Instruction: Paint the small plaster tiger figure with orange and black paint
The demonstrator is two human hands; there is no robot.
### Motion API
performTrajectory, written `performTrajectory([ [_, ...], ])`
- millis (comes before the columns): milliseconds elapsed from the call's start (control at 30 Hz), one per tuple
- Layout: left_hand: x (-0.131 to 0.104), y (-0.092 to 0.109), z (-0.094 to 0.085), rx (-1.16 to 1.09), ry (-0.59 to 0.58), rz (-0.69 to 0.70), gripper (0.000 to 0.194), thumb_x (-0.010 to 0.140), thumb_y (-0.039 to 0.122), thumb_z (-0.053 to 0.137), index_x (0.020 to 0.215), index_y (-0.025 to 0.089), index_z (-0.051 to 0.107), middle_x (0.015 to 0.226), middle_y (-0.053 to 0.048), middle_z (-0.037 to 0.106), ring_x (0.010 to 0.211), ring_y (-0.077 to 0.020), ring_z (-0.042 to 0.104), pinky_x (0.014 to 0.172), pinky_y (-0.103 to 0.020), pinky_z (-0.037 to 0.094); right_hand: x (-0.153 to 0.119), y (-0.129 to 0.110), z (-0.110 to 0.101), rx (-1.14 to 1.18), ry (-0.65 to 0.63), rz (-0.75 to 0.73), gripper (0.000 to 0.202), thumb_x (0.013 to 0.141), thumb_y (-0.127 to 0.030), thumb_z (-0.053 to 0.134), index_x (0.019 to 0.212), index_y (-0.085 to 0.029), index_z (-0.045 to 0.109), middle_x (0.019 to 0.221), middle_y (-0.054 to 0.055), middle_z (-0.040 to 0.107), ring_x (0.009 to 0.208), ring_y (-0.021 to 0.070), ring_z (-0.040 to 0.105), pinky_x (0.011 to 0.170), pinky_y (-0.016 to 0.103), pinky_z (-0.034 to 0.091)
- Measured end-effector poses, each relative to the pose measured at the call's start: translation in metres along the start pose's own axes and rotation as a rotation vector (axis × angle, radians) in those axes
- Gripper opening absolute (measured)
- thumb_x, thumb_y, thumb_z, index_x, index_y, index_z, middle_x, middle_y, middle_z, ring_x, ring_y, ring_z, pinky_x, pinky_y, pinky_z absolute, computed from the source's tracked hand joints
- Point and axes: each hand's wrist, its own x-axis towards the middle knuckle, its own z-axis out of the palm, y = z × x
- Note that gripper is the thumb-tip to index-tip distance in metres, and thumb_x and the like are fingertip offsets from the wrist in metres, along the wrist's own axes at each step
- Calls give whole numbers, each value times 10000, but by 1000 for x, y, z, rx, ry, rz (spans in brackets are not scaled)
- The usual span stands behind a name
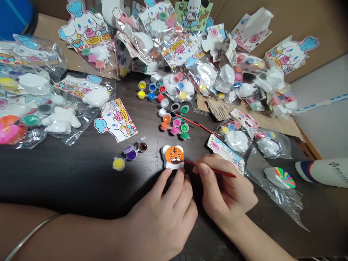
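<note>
A small white tiger figurine (174, 156) with an orange painted face, dark stripes and a brown patch at the mouth lies on the dark table. The fingertips of my left hand (170, 208) grip its lower edge against the tabletop. Between the thumb and fingers of my right hand (227, 188) is a thin red paintbrush (221, 172), its dark tip touching the figurine's mouth area. Just left of the figurine stand open paint pots: brown (143, 146), purple (131, 155) and yellow (119, 164).
Behind are more open paint pots (166, 119) with a second red brush (194, 122) across them. Bagged white figurines (208, 72) with cartoon cards crowd the back and left. A loose card (116, 121) lies mid-left; a plastic bag (277, 195) and white cup (323, 172) are at right.
</note>
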Motion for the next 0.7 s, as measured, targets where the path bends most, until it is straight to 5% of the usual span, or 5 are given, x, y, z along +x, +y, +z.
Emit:
performTrajectory([
  [133,-2,-2,-1,30,0,22,331,928,235,390,1069,92,654,1161,-130,679,1139,-284,582,1007,-425,368,7,-5,1,34,93,19,242,812,18,532,902,-192,611,678,-5,598,532,108,547,465,242,443],
  [400,-3,-1,-4,23,-29,1,321,938,207,404,1119,126,656,1159,-91,684,1106,-257,592,993,-435,383,53,-26,29,84,-256,215,142,866,-135,564,751,-191,627,617,-17,679,487,99,603,457,200,486],
  [700,-3,1,-3,3,-14,-32,305,921,202,432,1120,137,655,1099,-70,705,1071,-226,593,1002,-421,383,53,-22,41,-23,-275,133,159,868,-135,550,736,-176,628,611,-9,682,512,99,619,498,195,482],
])
